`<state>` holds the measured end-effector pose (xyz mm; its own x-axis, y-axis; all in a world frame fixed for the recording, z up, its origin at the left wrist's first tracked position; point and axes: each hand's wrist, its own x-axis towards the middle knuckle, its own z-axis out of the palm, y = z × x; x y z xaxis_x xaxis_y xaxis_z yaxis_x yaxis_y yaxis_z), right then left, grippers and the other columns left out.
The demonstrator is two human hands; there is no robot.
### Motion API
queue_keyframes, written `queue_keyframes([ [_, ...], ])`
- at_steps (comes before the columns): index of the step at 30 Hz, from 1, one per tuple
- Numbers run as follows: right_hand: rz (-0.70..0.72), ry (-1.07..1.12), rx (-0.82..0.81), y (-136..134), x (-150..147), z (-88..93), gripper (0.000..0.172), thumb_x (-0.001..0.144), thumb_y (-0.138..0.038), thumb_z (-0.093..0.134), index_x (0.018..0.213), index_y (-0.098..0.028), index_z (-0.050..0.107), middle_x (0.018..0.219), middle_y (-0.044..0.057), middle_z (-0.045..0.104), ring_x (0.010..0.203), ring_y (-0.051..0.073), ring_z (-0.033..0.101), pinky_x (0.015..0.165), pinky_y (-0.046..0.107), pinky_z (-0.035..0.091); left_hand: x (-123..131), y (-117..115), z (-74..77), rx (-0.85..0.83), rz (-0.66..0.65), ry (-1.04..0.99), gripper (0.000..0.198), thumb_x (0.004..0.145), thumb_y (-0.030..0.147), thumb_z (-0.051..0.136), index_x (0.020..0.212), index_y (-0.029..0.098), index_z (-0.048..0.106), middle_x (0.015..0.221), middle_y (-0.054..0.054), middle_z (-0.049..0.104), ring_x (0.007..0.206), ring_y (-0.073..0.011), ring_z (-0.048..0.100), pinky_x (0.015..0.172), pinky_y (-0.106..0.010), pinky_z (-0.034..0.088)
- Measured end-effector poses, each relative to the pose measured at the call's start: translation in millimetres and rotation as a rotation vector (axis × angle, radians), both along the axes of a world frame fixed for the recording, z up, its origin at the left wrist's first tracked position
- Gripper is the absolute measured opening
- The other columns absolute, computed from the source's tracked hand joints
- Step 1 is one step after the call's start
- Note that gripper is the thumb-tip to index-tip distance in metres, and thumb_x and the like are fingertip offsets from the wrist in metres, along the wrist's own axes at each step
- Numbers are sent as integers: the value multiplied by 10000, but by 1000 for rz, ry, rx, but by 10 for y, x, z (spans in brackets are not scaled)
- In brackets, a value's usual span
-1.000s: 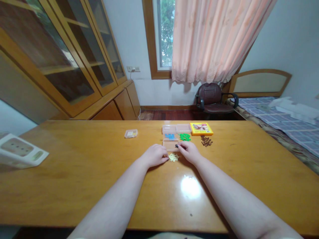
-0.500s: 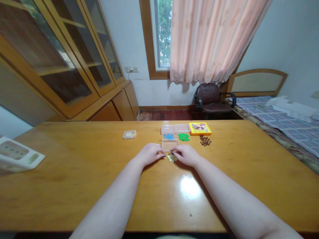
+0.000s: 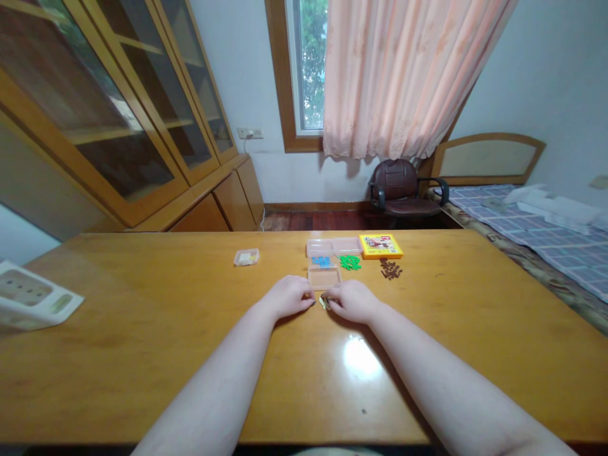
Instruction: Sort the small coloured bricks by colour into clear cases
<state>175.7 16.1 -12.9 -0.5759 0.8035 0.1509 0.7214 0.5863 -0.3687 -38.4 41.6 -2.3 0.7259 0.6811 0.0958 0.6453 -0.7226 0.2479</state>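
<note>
On the table, a small heap of pale yellow pieces [image 3: 323, 303] lies between my two hands. My right hand [image 3: 354, 301] has its fingers curled down over the heap, covering most of it. To the left of the heap rests my left hand [image 3: 289, 296], fingers bent in and pressed together at the tips; whatever they hold is too small to make out. Just beyond my fingertips stands a shallow clear plastic box [image 3: 325, 278]. Behind it lie small blue pieces [image 3: 322, 261] and green pieces [image 3: 350, 263], with brown pieces [image 3: 391, 270] farther right.
Another clear box [image 3: 334, 247] with compartments sits at the back, beside a yellow printed box [image 3: 381, 246]. A small clear case [image 3: 246, 257] lies to the left. At the table's left edge is a white holder [image 3: 38, 296]. A chair [image 3: 401, 187] stands beyond the table.
My right hand has moved down onto the pale yellow pieces and hides more of them. My left hand has shifted very slightly, its fingers drawn closer together.
</note>
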Motion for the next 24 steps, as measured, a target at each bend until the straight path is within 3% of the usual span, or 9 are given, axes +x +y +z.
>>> queue_keyframes([
  [3, -30, -26, 28, 0, -25, 2, 238, 814, -238, 530, 972, -266, 706, 807, 57, 725, 710, 201, 637, 661, 265, 400, -1, 12, -17, 22, 7, -62, 146, 806, 261, 578, 758, 214, 707, 747, -14, 667, 705, -136, 584, 660, -233, 410],
  [6, 13, -79, 44, -6, -46, 17, 289, 821, -231, 520, 1051, -279, 686, 848, 57, 729, 719, 198, 637, 664, 266, 397, 11, 54, -41, 107, 118, -149, 173, 835, 283, 560, 800, 212, 713, 758, -27, 669, 739, -149, 586, 706, -256, 415],
  [9, 56, -126, 59, -12, -46, 39, 294, 822, -219, 507, 1044, -274, 692, 867, 58, 730, 719, 197, 636, 660, 269, 393, 26, 107, -67, 154, 237, -180, 178, 842, 297, 562, 838, 213, 718, 761, -34, 658, 743, -158, 581, 716, -271, 417],
  [13, 72, -124, 85, -15, -28, 49, 243, 827, -233, 508, 956, -258, 713, 836, 59, 728, 700, 197, 632, 639, 269, 383, 31, 140, -91, 124, 278, -187, 171, 841, 299, 567, 841, 212, 714, 783, -34, 652, 756, -162, 578, 714, -272, 421],
  [18, 58, -107, 89, 0, -39, 3, 196, 839, -243, 523, 866, -243, 718, 794, 62, 724, 683, 194, 629, 627, 264, 377, 38, 120, -86, 86, 270, -181, 171, 846, 297, 558, 824, 211, 704, 756, -24, 634, 734, -153, 569, 685, -258, 412],
  [24, 36, -181, 45, 21, -64, 0, 187, 859, -234, 521, 896, -249, 704, 856, 51, 726, 762, 184, 643, 667, 249, 387, 47, 80, -60, 81, 130, -135, 146, 837, 259, 560, 856, 213, 698, 815, -22, 678, 779, -156, 598, 717, -257, 420],
])
